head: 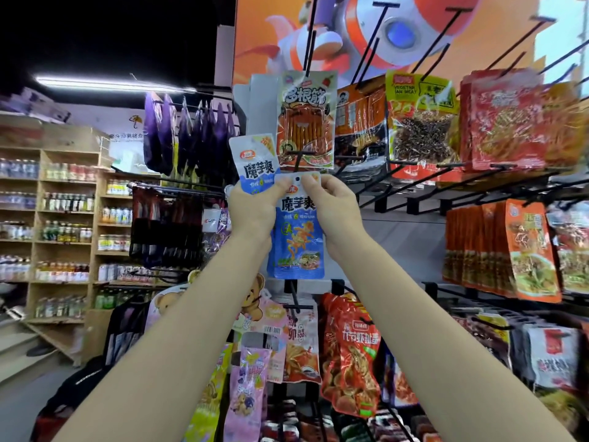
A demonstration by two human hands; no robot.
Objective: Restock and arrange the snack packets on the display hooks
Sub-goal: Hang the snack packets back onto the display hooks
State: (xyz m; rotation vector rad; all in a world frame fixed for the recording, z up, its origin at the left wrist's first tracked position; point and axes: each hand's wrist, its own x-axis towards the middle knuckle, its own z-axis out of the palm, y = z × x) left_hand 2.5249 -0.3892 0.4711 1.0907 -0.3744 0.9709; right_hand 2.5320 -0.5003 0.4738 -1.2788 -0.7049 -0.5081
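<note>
Both forearms reach up from the bottom edge toward a blue-and-white packet (pixel 296 231), the landmark here, held up before the grey display panel. Far left of that packet stand wooden shelves of bottles (pixel 65 231), and nearer it hang dark purple bags (pixel 188 135). Left hand (pixel 251 208) grips a second blue-and-white packet (pixel 255 164) that juts up just left of the landmark, while its thumb pinches the landmark's top left corner. Right above the landmark's punched hole sits the crossbar tip of a black hook (pixel 299 154), in front of an orange stick-snack packet (pixel 306 119). Right hand (pixel 331 205) pinches the landmark's top right corner, fingers curled round its edge. Below the landmark hangs a red shrimp-chip bag (pixel 350 355). Further right, red and orange packets (pixel 506 122) fill the upper hooks, and an orange noodle packet (pixel 532 253) hangs lower.
</note>
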